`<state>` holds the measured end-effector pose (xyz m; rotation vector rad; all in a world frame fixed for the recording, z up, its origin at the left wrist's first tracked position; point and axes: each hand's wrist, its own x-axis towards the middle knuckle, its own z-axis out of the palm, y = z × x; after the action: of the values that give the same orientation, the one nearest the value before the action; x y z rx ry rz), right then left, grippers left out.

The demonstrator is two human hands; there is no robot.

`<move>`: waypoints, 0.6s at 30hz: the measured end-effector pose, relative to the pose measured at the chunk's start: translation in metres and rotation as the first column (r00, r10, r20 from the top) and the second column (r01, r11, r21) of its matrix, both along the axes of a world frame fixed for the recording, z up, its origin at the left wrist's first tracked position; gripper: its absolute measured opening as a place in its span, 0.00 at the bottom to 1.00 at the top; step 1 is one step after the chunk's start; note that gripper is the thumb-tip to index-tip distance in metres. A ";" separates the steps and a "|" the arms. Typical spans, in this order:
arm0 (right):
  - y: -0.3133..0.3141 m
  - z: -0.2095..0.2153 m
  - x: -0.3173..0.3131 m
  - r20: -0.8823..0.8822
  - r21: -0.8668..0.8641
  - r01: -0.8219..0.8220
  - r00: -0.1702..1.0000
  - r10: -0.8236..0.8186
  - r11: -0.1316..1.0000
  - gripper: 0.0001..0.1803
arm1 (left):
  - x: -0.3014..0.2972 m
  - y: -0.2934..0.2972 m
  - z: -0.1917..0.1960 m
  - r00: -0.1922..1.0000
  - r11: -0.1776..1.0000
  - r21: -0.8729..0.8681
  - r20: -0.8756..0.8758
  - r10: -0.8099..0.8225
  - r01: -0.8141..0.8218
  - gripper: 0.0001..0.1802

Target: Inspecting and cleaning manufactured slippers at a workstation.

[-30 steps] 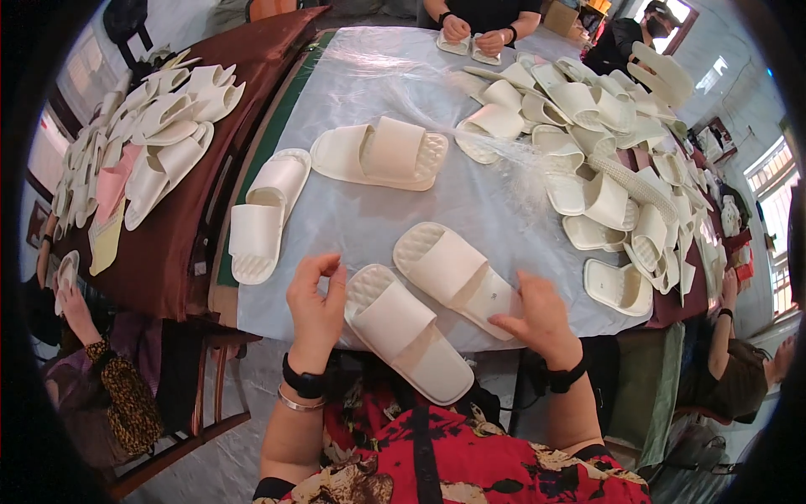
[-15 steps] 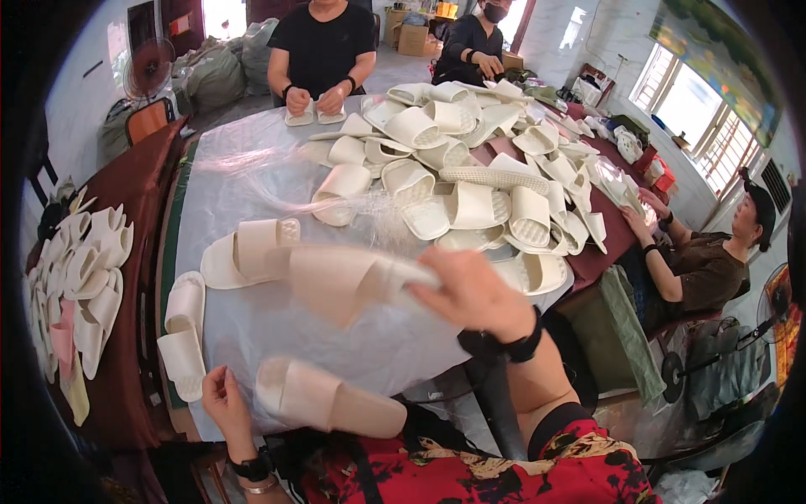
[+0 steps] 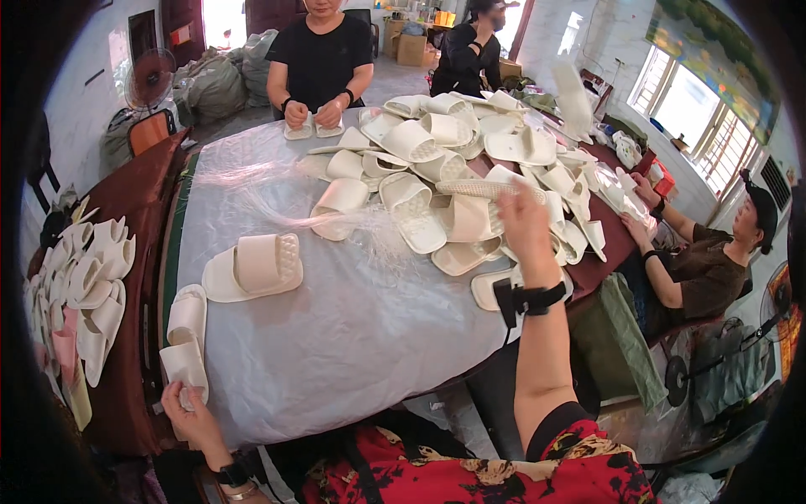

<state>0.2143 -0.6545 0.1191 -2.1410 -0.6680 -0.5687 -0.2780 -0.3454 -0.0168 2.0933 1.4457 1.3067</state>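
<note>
At the table's left edge lies a pair of cream slide slippers (image 3: 186, 323), one end toward me. My left hand (image 3: 193, 420) has its fingers around the near end of that pair. My right hand (image 3: 526, 223) is raised over the near right part of a big slipper pile (image 3: 411, 139); its fingers are slightly blurred and look apart, with nothing in them. A single blurred slipper (image 3: 573, 101) is in the air beyond the pile's far right side. Another cream slipper (image 3: 253, 267) rests on the plastic sheet to the right of the pair.
White plastic sheeting (image 3: 336, 344) covers the table, with loose clear strands (image 3: 285, 214) on it. More slippers (image 3: 92, 294) lie on a brown surface at left. A person in black (image 3: 321, 59) stands opposite; another person (image 3: 705, 260) sits at right, handling slippers.
My right hand has swung up and right over the pile, and the slippers it was moving have left the sheet's middle. The near slipper is gone too. My left hand has moved onto the pair.
</note>
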 end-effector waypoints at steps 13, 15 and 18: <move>0.060 -0.041 -0.081 -0.062 -0.504 -0.473 0.854 0.517 0.722 0.12 | -0.010 0.023 0.010 0.998 0.983 -0.172 0.026 -0.055 0.059 0.23; 0.075 -0.039 -0.089 -0.118 -0.580 -0.514 0.821 0.559 0.632 0.12 | -0.008 0.012 0.022 0.998 0.980 -0.190 0.005 -0.059 0.059 0.21; 0.101 -0.029 -0.112 -0.136 -0.630 -0.533 0.792 0.595 0.565 0.12 | -0.014 0.010 0.021 0.995 0.953 -0.290 0.072 -0.076 0.094 0.18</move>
<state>0.1026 -0.5534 0.0899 -2.3009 -1.7436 -0.0566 -0.2920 -0.3356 0.0042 1.8843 1.4100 1.0411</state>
